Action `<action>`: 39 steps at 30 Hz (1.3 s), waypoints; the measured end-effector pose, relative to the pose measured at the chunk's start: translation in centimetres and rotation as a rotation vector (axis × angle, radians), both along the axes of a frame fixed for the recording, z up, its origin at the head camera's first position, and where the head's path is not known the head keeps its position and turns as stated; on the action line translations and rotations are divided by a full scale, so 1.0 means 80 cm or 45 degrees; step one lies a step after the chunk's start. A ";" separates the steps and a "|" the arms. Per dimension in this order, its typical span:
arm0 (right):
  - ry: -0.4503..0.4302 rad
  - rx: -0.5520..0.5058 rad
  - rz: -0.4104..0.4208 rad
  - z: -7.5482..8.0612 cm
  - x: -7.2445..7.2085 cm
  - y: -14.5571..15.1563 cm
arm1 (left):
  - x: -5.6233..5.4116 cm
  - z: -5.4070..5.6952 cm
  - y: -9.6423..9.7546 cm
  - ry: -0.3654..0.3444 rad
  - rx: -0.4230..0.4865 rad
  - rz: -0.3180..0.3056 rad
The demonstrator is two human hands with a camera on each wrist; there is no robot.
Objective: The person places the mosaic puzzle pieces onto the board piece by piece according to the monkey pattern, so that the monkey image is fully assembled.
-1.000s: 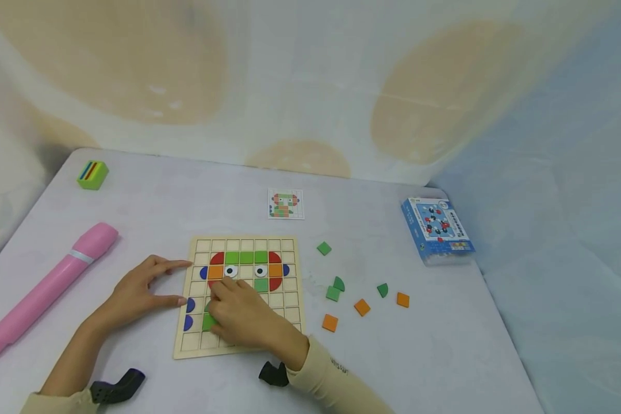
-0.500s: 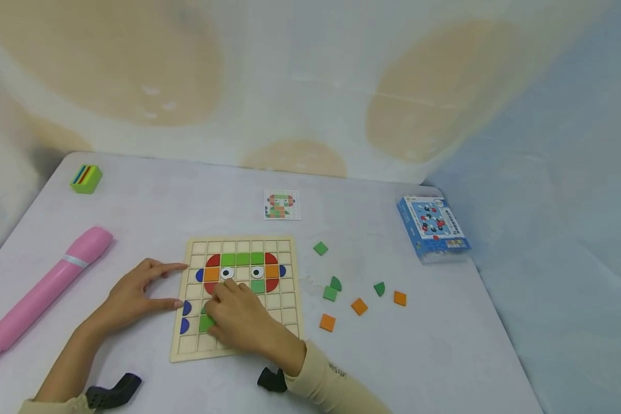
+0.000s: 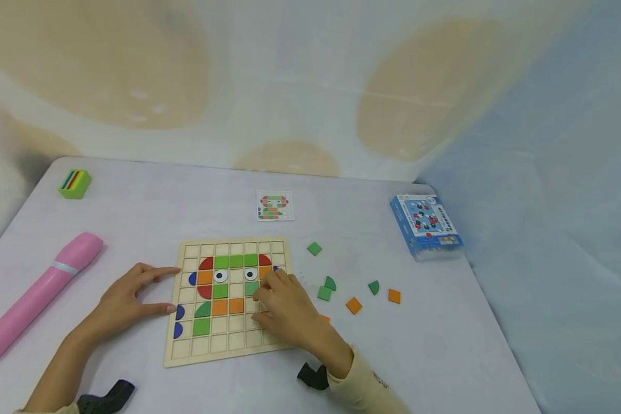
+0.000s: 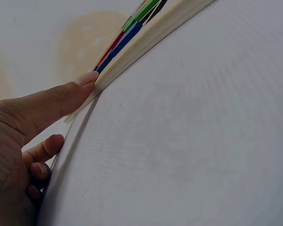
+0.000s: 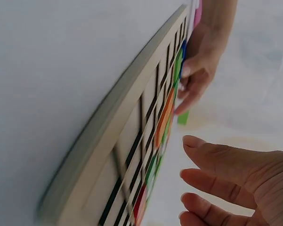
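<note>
A wooden grid board (image 3: 236,342) lies on the table with a pattern of red, green, orange and blue tiles and two eye tiles (image 3: 220,276). My left hand (image 3: 119,299) steadies its left edge, thumb and index finger spread apart; in the left wrist view the thumb (image 4: 61,96) touches the rim. Over the board's right part is my right hand (image 3: 290,310), hiding some cells. The right wrist view shows its thumb (image 5: 221,155) apart from the fingers, with nothing between. Two orange squares (image 3: 227,307) sit beside a green quarter-round (image 3: 203,310) in one row.
Right of the board lie loose green squares (image 3: 314,248), green quarter-rounds (image 3: 374,287) and orange squares (image 3: 354,305). A pattern card (image 3: 275,206) lies behind the board. A blue box (image 3: 426,224) stands far right, a pink wand (image 3: 41,293) and a green block (image 3: 75,184) left.
My right hand has moved right from the board's lower left, uncovering two orange squares, a green square and a green quarter-round. My left hand stays at the edge; the whole view has shifted slightly.
</note>
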State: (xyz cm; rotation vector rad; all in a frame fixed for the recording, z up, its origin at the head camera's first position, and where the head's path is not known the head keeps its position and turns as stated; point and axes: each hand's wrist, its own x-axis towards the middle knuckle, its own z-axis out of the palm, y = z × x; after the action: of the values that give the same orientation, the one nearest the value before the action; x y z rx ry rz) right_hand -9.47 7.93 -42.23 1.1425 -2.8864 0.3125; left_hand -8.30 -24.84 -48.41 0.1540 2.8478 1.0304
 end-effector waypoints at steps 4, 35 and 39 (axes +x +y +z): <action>-0.070 -0.064 -0.111 -0.005 -0.006 0.031 | 0.001 0.000 -0.001 0.006 -0.005 0.005; -0.133 -0.102 -0.396 -0.022 -0.035 0.140 | 0.002 -0.001 -0.001 0.002 -0.003 0.014; -0.138 -0.079 -0.399 -0.026 -0.033 0.138 | 0.000 -0.002 0.000 -0.005 0.007 0.007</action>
State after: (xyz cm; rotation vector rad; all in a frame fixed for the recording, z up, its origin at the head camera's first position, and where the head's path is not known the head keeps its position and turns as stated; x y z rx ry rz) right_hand -12.11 18.98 -44.33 0.6679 -3.0603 0.4606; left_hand -8.31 -24.82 -48.58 0.1441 2.8437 1.0386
